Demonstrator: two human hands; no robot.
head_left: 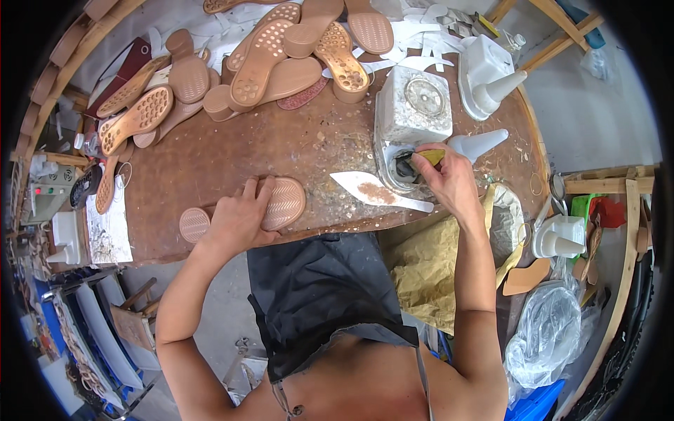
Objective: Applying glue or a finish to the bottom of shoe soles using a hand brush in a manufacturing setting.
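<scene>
Near the table's front edge lies a tan heeled shoe sole [285, 202], its zigzag-patterned tread facing up. My left hand [237, 216] grips it across the middle, fingers curled over it, hiding its waist. To the right, my right hand [446, 179] pinches a flat yellowish tool [430, 157] at the round opening of a white, glue-stained pot [387, 165]. The tool's lower end is at the dark mouth, so its kind cannot be made out. Between the hands lies a white pointed strip [375, 191] with a brown smear.
Several tan soles [263, 63] are heaped along the back left, beside white strips [414, 35]. Another white spouted pot [484, 74] stands at the back right. A brown paper sack [428, 270] hangs below the right front edge, near a clear plastic bag [544, 333].
</scene>
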